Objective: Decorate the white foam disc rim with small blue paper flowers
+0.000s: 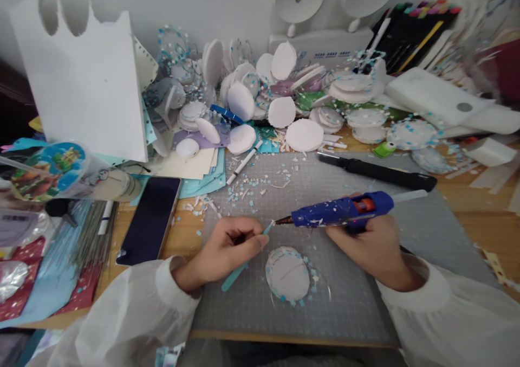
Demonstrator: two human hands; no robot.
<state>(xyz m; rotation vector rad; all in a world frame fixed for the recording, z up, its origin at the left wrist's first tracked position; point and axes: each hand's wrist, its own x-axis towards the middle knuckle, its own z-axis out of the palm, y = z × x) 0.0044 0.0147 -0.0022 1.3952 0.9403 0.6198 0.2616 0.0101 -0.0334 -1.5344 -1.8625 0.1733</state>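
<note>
Pinched between the thumb and fingers of my left hand (231,250) is a light-blue flat stick (234,277), slanting up to the right. My right hand (369,248) is wrapped round the handle of a blue glue gun (337,211) with a clear glue stick out of its back. The gun's dark nozzle meets, or nearly meets, the stick's upper end, where a small whitish bit shows. Just below lies a white round disc (287,275) edged with small blue and white pieces, on the grey cutting mat (345,318). Neither hand touches the disc.
White discs (304,135) and beaded strands crowd the back. A black-handled tool (377,173) and white marker (244,162) lie on the mat. At left are a phone (149,220), a lidded cup (49,169) and wire stems (93,242). Blue scraps are scattered mid-mat.
</note>
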